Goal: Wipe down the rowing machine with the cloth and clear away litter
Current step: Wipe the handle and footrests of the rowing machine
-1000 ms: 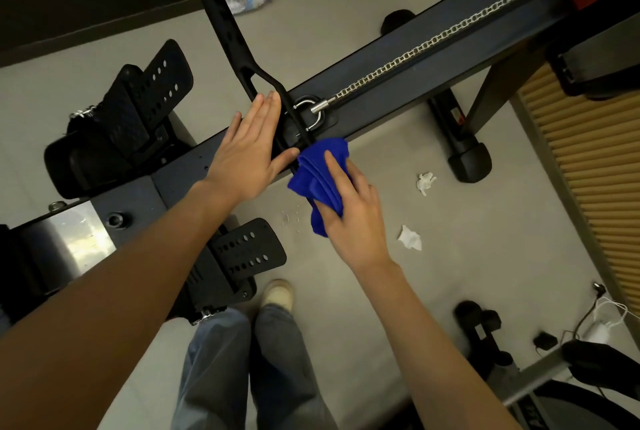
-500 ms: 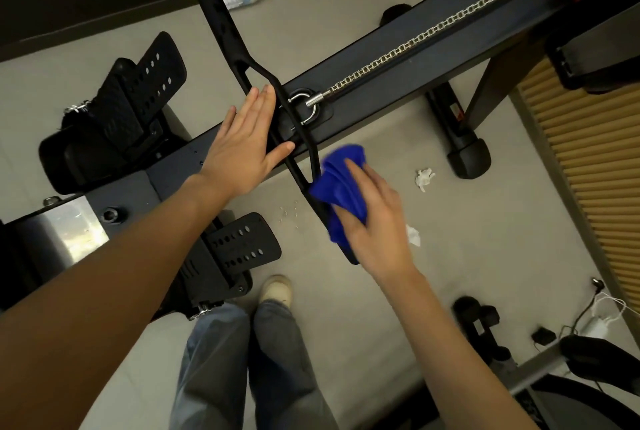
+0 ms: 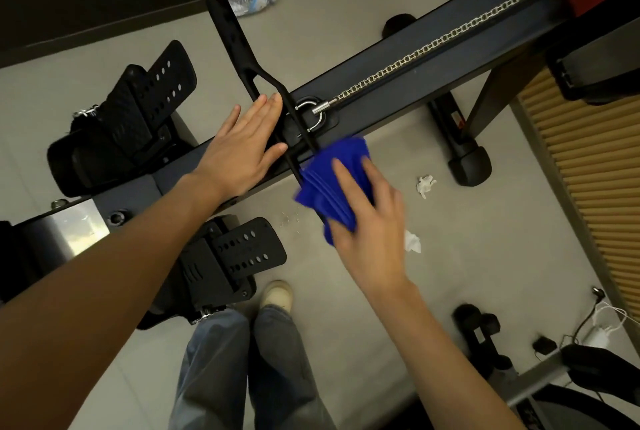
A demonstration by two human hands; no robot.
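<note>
The rowing machine's dark rail (image 3: 433,73) runs diagonally across the view, with a metal chain (image 3: 450,31) clipped to the black pull handle (image 3: 235,35) lying across it. My left hand (image 3: 239,149) rests flat on the rail beside the handle's middle, fingers straight. My right hand (image 3: 370,222) holds the bunched blue cloth (image 3: 325,187) around the near half of the handle, hiding its near end. Two crumpled white tissues (image 3: 425,184) (image 3: 412,242) lie on the floor to the right. A plastic bottle (image 3: 251,0) lies by the far wall.
Black footrests (image 3: 152,100) (image 3: 239,253) flank the rail on the left. The machine's front foot (image 3: 467,159) stands on the floor at right. My shoe (image 3: 277,294) is below. Other equipment (image 3: 485,325) and a charger with cables (image 3: 602,325) sit at bottom right, beside a slatted wall (image 3: 588,170).
My right hand slid the cloth from the handle's centre down its near half towards me. My left hand stayed flat on the rail.
</note>
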